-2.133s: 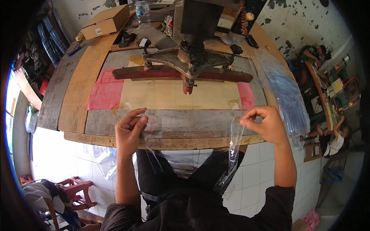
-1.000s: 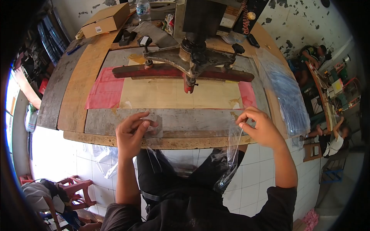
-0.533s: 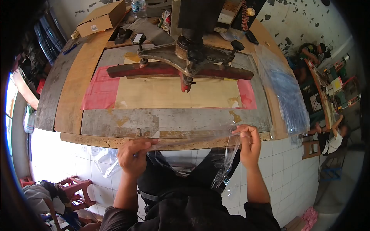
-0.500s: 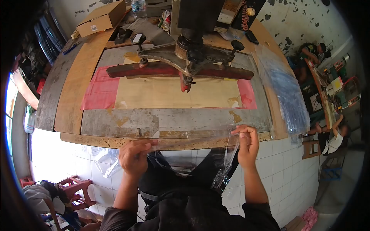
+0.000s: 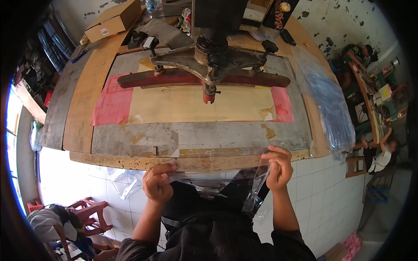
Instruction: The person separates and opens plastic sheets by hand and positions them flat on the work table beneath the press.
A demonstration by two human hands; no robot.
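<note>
A clear plastic sheet (image 5: 217,176) stretches between my two hands, just in front of the worktable's near edge. My left hand (image 5: 157,182) pinches its left end between thumb and fingers. At the right end, my right hand (image 5: 278,167) grips the sheet with bent fingers, and a loose fold hangs down below it. Beyond them stands a press with a red bar (image 5: 174,79) above the table. Under the bar lies a cream-coloured sheet (image 5: 196,106) with pink material (image 5: 111,102) showing at both ends.
A stack of clear plastic sheets (image 5: 331,108) covers the table's right side. Further plastic (image 5: 124,182) hangs at the front left edge. A cardboard box (image 5: 113,21) sits at the back left, and a phone (image 5: 288,37) at the back right. Other people sit at both sides.
My left hand has shifted slightly right and down, closer to my right hand, and the plastic sheet sags a little more. The view has shifted slightly. Both hands keep their hold.
</note>
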